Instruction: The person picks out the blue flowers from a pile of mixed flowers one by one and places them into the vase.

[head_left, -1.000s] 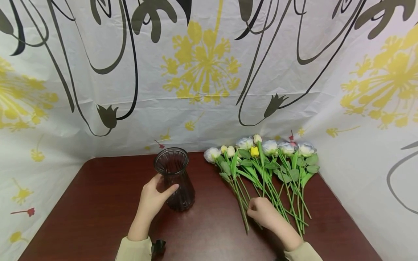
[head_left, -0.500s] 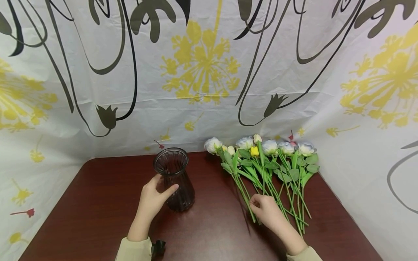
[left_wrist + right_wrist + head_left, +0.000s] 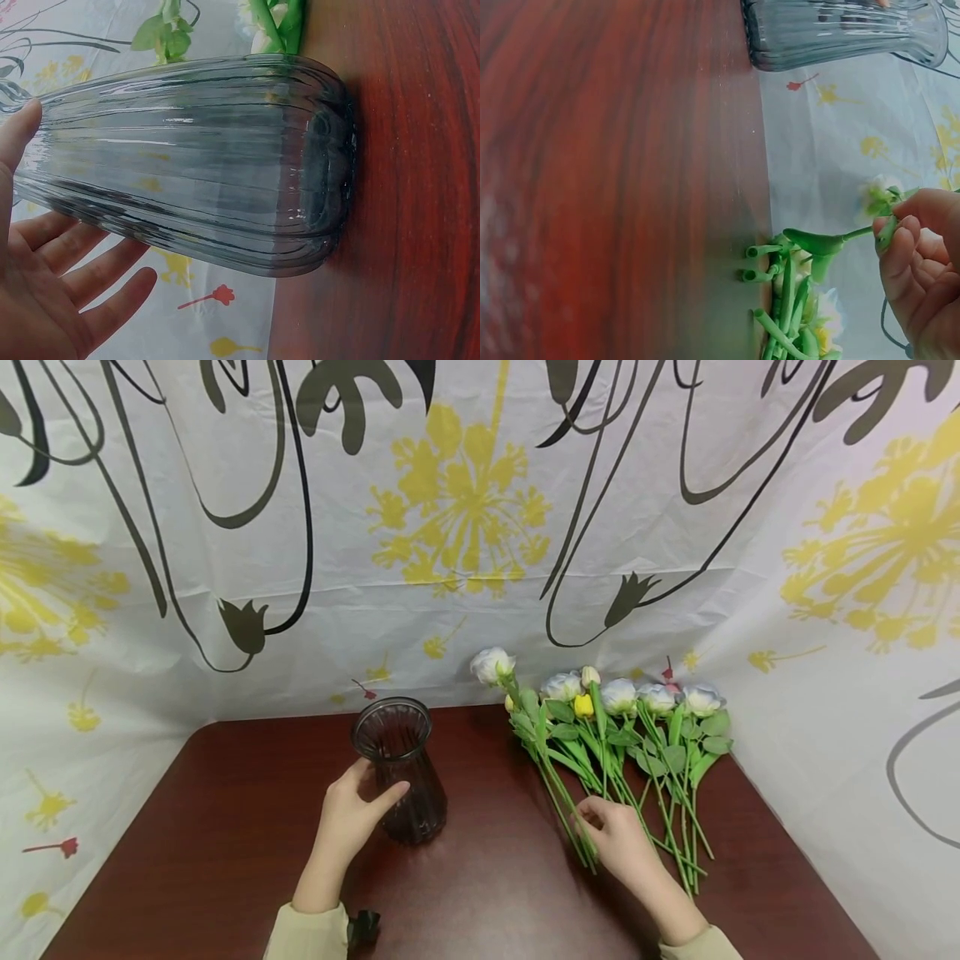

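Note:
A dark, clear ribbed glass vase stands upright on the table. My left hand holds it below the flared rim, thumb on one side and fingers on the other; the left wrist view shows the spread fingers beside the glass. On the right, my right hand pinches the lower stem of a white peony-like flower, its head raised above the pile and tilted left. In the right wrist view, thumb and fingertips close on the green stem. Several flowers lie beside that hand.
The pile holds white-blue blooms, a yellow tulip and a pale tulip, stems towards me. A patterned white cloth rises behind the brown table. A small black object is by the left sleeve.
The white flower's head has risen off the pile and its stem end has swung right, with my right hand shifting slightly away from me. My left hand and the vase stay put.

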`<state>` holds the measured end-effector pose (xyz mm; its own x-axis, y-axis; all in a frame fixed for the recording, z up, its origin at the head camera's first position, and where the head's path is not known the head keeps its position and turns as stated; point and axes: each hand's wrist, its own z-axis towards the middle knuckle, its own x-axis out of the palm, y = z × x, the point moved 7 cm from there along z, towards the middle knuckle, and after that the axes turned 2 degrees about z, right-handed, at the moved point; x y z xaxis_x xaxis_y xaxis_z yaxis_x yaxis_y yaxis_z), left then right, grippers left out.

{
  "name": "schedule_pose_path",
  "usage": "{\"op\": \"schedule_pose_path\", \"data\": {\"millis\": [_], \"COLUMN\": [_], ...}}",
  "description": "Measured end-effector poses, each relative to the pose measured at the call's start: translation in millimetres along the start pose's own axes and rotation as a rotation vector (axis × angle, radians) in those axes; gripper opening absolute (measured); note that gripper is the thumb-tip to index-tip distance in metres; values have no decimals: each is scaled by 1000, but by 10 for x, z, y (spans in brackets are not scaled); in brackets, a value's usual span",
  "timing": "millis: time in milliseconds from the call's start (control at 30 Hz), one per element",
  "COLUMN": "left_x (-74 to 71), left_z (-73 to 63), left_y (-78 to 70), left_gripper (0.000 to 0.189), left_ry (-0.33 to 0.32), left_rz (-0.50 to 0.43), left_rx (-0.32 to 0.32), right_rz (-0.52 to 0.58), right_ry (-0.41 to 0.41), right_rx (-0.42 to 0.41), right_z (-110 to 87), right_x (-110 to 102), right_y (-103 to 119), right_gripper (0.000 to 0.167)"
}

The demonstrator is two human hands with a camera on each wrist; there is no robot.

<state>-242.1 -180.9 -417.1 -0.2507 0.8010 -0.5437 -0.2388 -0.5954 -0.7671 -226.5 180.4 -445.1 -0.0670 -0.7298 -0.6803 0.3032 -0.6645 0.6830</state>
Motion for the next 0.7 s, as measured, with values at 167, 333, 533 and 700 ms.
{"op": "schedule_pose_path", "data": {"millis": [167,333,533,700], "left_x": [0,-1,-4,-1], "left_z": [7,16,13,7], "left_y": [10,9,5,-1], "left_gripper": [59,60,60,59], "left_ry": [5,11,15,19], "left_rz": [-7,-12,-11,-20], "left_rx": [-8,-15,-18,-18], "right_rz": [52,58,-5,22], "right_ry": [-36,-116,-214,-220], "right_rx": [14,-37,-120,-77], "right_z": [-1,1,-3,3], "right_x": [-55,-153,-282,-358], "right_y": [48,130,235,278], "right_gripper": [5,3,8,6]}}
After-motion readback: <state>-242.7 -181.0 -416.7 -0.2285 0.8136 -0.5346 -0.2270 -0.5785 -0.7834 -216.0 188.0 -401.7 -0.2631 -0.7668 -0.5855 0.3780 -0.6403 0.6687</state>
